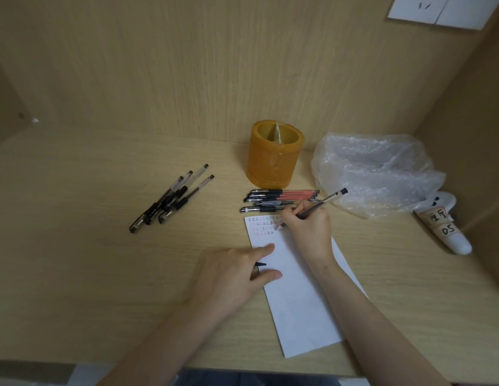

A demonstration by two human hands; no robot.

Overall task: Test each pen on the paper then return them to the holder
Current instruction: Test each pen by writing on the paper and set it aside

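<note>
Nearest the desk's front edge (75,355): two bare forearms reaching in, a strip of blue cloth below. Lying lengthwise between them, the white paper (295,296), near corner just short of that front edge, long edges running away and slightly left.

Pinning the paper's left edge, the left hand (231,274): palm down, fingers spread onto the sheet, a small black pen cap (261,264) poking out between finger and thumb. Not clenched, pressing flat, cap tucked in its grip.

Further up the paper, the right hand (308,228), clasped around a black-capped pen (322,203), tip down at the right end of the rows of small red and black marks (263,225) across the paper's far end, tail angled up and right toward the bag.

Just past the paper's far edge, a row of pens (279,200) lying crosswise, some red-barrelled, nearly touching the sheet. Well left of the paper, a loose bundle of black pens (173,197) on open desk, wide bare wood all round them.

Beyond the crosswise row, the amber holder (275,156), upright, nothing visible inside but a divider. Right of the paper's far end, a crumpled clear plastic bag (376,168), then a white labelled object (449,227) hard against the side wall. Back wall close behind the holder.
</note>
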